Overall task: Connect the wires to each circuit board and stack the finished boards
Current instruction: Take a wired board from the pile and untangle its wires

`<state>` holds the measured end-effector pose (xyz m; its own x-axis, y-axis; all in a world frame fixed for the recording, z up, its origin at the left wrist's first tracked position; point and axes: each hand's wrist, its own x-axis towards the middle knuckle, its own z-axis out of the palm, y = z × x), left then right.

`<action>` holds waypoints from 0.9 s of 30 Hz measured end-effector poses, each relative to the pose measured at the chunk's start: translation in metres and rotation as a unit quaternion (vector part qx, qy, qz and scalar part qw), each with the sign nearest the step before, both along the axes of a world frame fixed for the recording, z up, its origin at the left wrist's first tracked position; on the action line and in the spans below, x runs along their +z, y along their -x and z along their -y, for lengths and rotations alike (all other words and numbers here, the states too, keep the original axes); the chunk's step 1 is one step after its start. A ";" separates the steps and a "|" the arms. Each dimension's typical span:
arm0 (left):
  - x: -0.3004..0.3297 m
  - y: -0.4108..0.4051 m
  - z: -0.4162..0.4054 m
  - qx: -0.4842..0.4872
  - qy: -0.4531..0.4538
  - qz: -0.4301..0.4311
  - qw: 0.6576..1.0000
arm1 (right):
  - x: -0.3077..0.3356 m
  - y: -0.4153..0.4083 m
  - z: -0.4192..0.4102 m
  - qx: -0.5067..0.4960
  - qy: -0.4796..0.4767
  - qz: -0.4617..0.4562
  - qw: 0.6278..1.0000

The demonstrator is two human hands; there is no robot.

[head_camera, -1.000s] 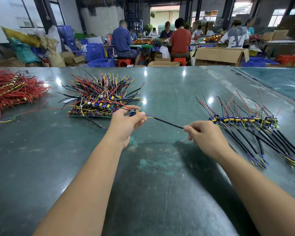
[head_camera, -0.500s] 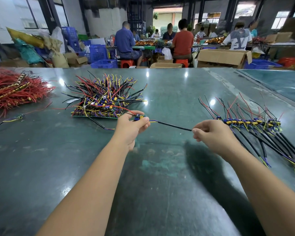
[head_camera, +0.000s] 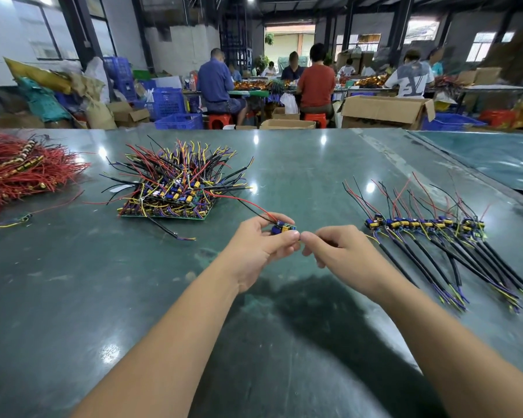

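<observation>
Two bare hands meet over the dark green glossy table, head view only. Left hand has its fingers curled round a small blue-and-yellow circuit board, thumb tip pressed at the board's near edge; board is held just above the table, between both hands. A thin red wire and a black wire run from that board back toward the stack. Right hand sits just right of the board, fingers curled, thumb and forefinger tips pinched together right at the board's right end, touching the left thumb. What they pinch is hidden; cannot tell if a wire is in there.

Left of and beyond the board: messy stack of green circuit boards bristling with red, black, yellow and purple wires, flat on the table.
Right of the board: row of small blue-and-yellow boards with long black sheathed leads, laid side by side, leads fanning toward the near right.
Far left of the board: heap of loose red wires.
Beyond the table: seated workers at benches, cardboard boxes, blue crates.
</observation>
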<state>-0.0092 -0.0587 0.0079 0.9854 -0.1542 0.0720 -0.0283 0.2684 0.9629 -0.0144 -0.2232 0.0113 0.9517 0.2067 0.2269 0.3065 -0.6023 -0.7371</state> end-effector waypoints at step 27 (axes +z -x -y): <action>0.008 -0.018 -0.019 0.274 0.072 0.041 0.958 | -0.001 0.005 -0.012 0.094 -0.112 -0.057 0.988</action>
